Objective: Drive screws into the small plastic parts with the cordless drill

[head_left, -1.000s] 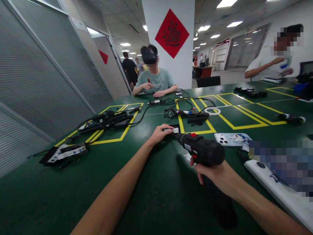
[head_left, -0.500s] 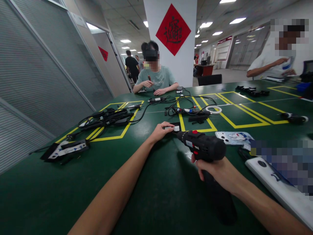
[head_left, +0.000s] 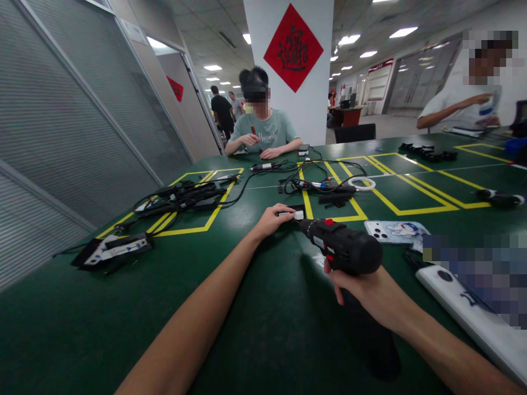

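Drill, black with red accents and a cylindrical body (head_left: 354, 249), is gripped in the right hand (head_left: 366, 291), its fingers wrapped around the handle and its nose pointing toward the left hand (head_left: 269, 224). The left fingers, held low and close together, rest at a small white block (head_left: 299, 215) on a flat black piece (head_left: 297, 208) upon the dark green bench (head_left: 267, 329); whether they pinch it or only press, I cannot tell. The work in hand looks like drilling or driving a screw at the block's near side. Any further push of the tool would call for a straight bit, a still piece and left fingers clear of the tip. Beyond the fingers lie tangled black cables (head_left: 300, 186) and a white ring (head_left: 362, 184); to the right is a phone in a pale illustrated case (head_left: 397, 232). The bit's tip and its contact point are too small to make out, the drill's lower handle merges into dark shadow, and a blurred patch covers the lower right.
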`<act>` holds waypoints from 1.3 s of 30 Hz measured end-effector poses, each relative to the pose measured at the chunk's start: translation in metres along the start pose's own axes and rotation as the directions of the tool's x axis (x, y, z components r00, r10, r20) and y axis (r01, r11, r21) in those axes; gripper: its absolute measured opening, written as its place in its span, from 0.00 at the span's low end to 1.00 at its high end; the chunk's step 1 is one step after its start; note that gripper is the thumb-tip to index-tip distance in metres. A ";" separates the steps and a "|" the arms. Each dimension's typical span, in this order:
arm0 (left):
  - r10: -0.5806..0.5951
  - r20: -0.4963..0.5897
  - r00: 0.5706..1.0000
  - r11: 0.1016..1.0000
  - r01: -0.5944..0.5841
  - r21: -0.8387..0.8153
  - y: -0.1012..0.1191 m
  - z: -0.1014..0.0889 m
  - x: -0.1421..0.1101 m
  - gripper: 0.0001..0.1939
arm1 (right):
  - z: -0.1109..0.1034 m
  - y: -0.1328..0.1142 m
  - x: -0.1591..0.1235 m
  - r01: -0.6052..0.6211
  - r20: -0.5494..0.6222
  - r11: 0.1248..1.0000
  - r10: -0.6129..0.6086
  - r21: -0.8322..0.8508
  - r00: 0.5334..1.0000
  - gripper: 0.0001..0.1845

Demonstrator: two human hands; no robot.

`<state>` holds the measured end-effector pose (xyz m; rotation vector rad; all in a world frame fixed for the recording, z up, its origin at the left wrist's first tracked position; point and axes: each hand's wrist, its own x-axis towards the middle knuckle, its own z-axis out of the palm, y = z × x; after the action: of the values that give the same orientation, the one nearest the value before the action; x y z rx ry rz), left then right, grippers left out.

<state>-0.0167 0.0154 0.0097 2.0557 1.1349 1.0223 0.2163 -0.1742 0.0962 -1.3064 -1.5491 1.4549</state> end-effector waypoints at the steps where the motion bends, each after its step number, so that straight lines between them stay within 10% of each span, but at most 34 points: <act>1: 0.002 0.000 1.000 1.000 -0.002 0.000 -0.001 0.000 0.000 0.15 | 0.000 0.000 0.000 0.001 0.000 1.000 -0.001 0.001 1.000 0.04; 39: -0.028 0.011 1.000 0.999 0.028 0.019 0.004 -0.001 -0.001 0.15 | 0.001 0.007 0.003 0.030 -0.007 0.997 -0.030 -0.064 1.000 0.07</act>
<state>-0.0165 0.0128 0.0131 2.0522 1.1679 0.9887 0.2167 -0.1725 0.0885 -1.3188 -1.6152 1.3899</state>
